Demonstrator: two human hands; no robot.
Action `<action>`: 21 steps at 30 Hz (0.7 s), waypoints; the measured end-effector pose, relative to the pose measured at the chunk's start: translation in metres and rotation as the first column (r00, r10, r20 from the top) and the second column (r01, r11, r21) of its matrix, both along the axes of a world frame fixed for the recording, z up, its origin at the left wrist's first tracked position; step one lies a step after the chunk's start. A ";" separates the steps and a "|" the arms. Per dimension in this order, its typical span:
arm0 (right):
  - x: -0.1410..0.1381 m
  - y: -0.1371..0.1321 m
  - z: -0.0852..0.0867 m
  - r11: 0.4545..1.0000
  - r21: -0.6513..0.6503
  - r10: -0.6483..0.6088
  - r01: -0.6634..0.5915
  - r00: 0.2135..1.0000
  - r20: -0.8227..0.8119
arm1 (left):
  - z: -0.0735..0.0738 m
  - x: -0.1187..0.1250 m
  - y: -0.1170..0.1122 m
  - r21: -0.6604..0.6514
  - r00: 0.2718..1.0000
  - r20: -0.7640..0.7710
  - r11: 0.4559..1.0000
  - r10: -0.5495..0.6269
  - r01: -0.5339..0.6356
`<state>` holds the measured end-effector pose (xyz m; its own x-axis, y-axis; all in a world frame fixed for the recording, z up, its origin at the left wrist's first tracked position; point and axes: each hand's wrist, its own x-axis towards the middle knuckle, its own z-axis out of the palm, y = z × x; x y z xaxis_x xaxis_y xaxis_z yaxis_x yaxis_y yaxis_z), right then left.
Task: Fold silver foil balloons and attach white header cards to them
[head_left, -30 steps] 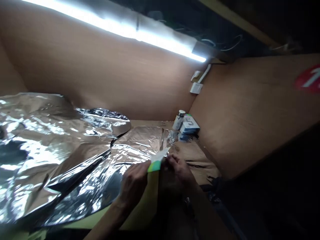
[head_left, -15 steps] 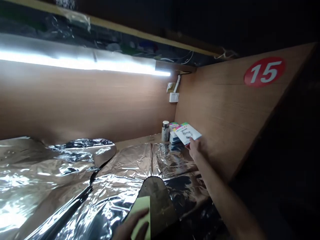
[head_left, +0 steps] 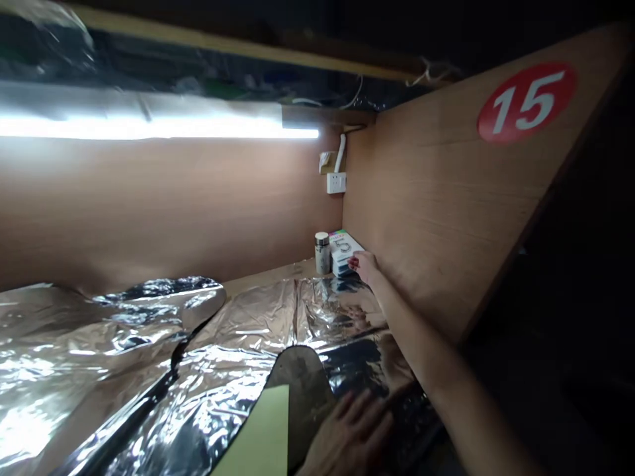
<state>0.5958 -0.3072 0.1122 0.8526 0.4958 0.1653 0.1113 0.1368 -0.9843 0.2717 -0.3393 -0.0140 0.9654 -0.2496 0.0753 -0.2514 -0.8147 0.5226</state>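
My right hand (head_left: 364, 266) reaches along the wooden side panel, its fingertips at the front corner of a white box with a large outlined 5 (head_left: 343, 250). That box lies on a small stack of boxes (head_left: 341, 264) in the far corner, and nothing is in the hand. My left hand (head_left: 352, 436) lies with spread fingers at the bottom of the view, beside a dark rounded board (head_left: 302, 377). A pale green sheet (head_left: 260, 430) lies against the board, to the left of my left hand. Crumpled silver foil (head_left: 258, 311) covers the desk under both.
A steel bottle (head_left: 322, 252) stands left of the boxes. A wall socket (head_left: 336, 183) with a white cable conduit sits above them, under a bright light tube (head_left: 149, 129). Wooden panels enclose the desk; the right one bears a red "15" sticker (head_left: 526, 102).
The white box has left my right hand's grip and now lies on the stack. My left hand has moved right, off the green sheet, and the view has tilted slightly.
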 end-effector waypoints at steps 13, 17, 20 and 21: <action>-0.090 -0.295 -0.093 0.950 -0.277 -0.055 0.147 0.948 0.314 | 0.044 0.047 0.022 -0.152 0.969 -0.030 0.957 0.245 -0.247; -0.106 -0.328 -0.091 0.968 -0.245 0.135 -0.061 0.946 0.296 | 0.074 0.042 0.017 -0.450 0.936 -0.334 0.854 0.109 -0.260; -0.112 -0.331 -0.070 0.926 -0.231 0.336 -0.298 0.930 0.146 | 0.077 0.045 0.019 -0.492 0.923 -0.375 0.827 0.082 -0.273; -0.115 -0.328 -0.062 0.909 -0.253 0.373 -0.330 0.917 0.144 | 0.076 0.047 0.021 -0.500 0.927 -0.364 0.820 0.091 -0.277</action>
<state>0.4812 -0.6357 0.0501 0.5806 0.7992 0.1556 0.2792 -0.0159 -0.9601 0.3182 -0.3187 0.0618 0.9831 -0.0741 -0.1673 0.1249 -0.3961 0.9096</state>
